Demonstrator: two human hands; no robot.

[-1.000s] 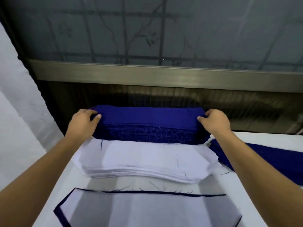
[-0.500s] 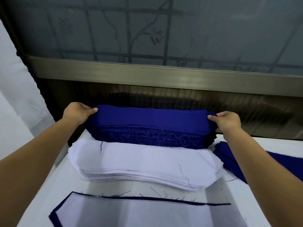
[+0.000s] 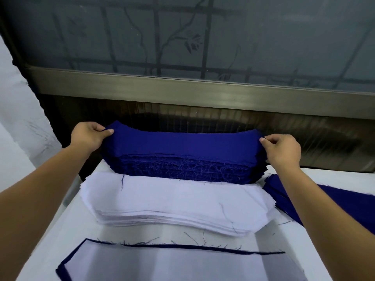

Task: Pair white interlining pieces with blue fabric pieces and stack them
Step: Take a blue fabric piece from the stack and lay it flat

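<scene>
The left hand (image 3: 87, 136) has a pinching grip on the left end of the top blue fabric piece (image 3: 182, 142), thumb on top and fingers curled under the edge. The right hand (image 3: 282, 151) pinches the right end of the same piece in the same way. Both ends are lifted, so the piece sags in the middle, where it lies on the tall stack of blue fabric pieces (image 3: 182, 169) at the far edge of the white bench (image 3: 81, 224). The near side of that stack is frayed with loose threads.

Just in front of it, touching its base, lies a lower stack of white interlining pieces (image 3: 178, 203), with a few dark threads across the top. Nearer the person is a paired piece (image 3: 162, 264), white interlining laid over blue fabric so that only a thin blue border shows along its far and left edges. To the right, under the right forearm, more blue fabric (image 3: 334, 201) lies flat on the bench. Behind the bench is a metal-framed window (image 3: 182, 90) with frosted glass.
</scene>
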